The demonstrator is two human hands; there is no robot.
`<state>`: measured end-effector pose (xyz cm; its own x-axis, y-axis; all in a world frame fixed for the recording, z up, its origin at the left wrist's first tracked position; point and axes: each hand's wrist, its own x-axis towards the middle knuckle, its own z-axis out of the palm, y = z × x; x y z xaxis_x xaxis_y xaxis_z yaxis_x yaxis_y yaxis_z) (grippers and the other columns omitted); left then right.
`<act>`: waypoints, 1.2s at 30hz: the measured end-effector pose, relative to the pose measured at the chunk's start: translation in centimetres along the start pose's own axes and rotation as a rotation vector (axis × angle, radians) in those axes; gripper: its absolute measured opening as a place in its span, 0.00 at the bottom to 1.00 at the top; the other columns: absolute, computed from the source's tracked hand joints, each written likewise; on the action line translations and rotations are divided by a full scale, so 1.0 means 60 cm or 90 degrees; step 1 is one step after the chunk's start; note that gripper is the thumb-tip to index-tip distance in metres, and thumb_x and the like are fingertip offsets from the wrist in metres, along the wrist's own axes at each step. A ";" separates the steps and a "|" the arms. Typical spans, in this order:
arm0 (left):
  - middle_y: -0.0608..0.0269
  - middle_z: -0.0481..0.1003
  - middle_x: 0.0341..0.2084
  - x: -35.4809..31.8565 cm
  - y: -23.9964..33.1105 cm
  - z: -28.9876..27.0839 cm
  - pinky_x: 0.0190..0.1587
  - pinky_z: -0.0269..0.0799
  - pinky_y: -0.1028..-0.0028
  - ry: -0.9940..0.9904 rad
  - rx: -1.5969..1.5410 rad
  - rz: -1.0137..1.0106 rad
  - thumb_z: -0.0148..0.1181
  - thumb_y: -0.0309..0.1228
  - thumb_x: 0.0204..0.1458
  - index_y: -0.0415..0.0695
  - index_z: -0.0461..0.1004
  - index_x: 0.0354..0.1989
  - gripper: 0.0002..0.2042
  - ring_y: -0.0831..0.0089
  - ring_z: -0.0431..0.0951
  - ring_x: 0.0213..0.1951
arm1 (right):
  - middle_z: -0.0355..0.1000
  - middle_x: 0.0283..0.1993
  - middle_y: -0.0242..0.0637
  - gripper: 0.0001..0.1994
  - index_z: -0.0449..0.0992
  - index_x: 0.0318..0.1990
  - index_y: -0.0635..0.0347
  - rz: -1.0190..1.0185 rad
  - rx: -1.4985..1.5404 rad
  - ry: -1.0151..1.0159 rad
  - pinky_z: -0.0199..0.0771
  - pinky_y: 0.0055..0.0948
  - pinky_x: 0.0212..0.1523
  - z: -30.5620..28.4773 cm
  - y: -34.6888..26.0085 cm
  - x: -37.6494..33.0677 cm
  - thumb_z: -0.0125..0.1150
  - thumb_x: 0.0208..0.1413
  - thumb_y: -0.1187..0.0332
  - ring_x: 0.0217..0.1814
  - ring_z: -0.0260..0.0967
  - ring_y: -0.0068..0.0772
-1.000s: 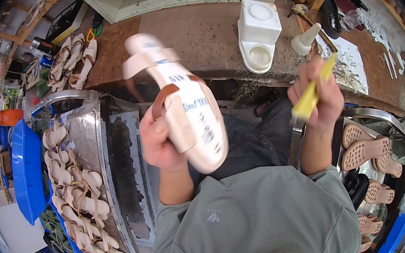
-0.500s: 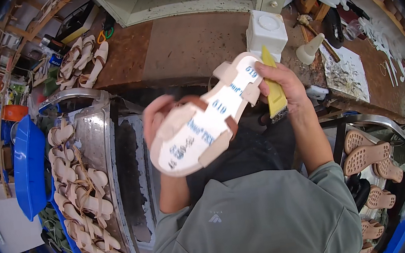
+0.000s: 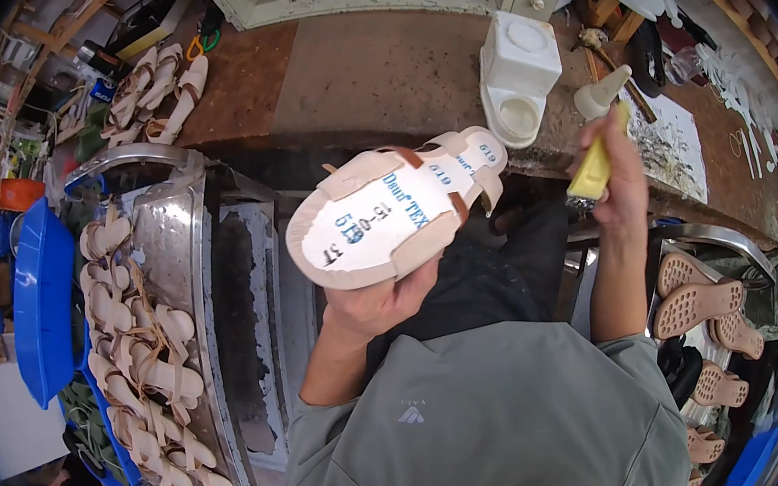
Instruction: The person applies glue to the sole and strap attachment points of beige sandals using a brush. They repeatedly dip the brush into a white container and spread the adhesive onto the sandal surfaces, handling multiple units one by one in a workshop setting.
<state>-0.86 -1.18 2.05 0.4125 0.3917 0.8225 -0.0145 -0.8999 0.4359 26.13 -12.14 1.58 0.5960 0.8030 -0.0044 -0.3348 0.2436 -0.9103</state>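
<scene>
My left hand (image 3: 386,303) grips a beige sandal (image 3: 372,218) from beneath, around its forefoot. The sandal's white underside, with blue and black markings, faces up; beige and brown straps wrap its edges, and the heel end points up and right. In my right hand (image 3: 626,173) is a brush with a flat yellow handle (image 3: 594,168); its dark bristles point down and left, apart from the sandal. Between the sandal's heel and the brush, at the bench edge, stands a white plastic pot (image 3: 518,60) with a round well at its front.
Beige sandals (image 3: 138,358) crowd a metal rack on my left, beside a blue basin (image 3: 45,301). Tan soles (image 3: 698,306) fill a rack on my right. The brown bench (image 3: 360,73) ahead carries a cone-shaped bottle (image 3: 600,94), stained paper (image 3: 671,148) and more sandals (image 3: 176,99).
My right hand has moved right with the brush, away from the sandal's heel. The left hand now supports the sandal from below, and the sandal has turned flatter, its heel swinging lower.
</scene>
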 end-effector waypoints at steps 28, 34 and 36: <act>0.57 0.76 0.41 0.000 0.052 0.028 0.55 0.62 0.65 0.014 -0.162 -0.152 0.59 0.21 0.42 0.42 0.77 0.42 0.16 0.62 0.75 0.47 | 0.73 0.27 0.30 0.10 0.77 0.29 0.54 -0.676 -0.379 -0.448 0.60 0.40 0.40 0.104 -0.067 -0.060 0.66 0.46 0.59 0.28 0.63 0.27; 0.55 0.76 0.42 -0.018 0.037 0.032 0.53 0.64 0.66 0.068 -0.222 -0.173 0.63 0.23 0.42 0.40 0.76 0.42 0.15 0.64 0.75 0.46 | 0.75 0.31 0.31 0.07 0.78 0.29 0.51 -0.644 -0.430 -0.396 0.58 0.36 0.42 0.091 -0.073 -0.053 0.65 0.47 0.60 0.28 0.62 0.26; 0.51 0.75 0.41 -0.028 0.032 0.040 0.50 0.66 0.67 0.132 -0.260 -0.172 0.65 0.24 0.42 0.37 0.76 0.40 0.14 0.65 0.75 0.43 | 0.75 0.31 0.33 0.08 0.78 0.29 0.54 -0.744 -0.328 -0.464 0.58 0.38 0.42 0.086 -0.067 -0.065 0.65 0.46 0.61 0.28 0.61 0.28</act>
<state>0.61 -4.05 0.61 0.2621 0.6659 0.6985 -0.3037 -0.6301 0.7147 21.40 -13.45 7.41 -0.2052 0.4191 0.8845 0.4520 0.8421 -0.2941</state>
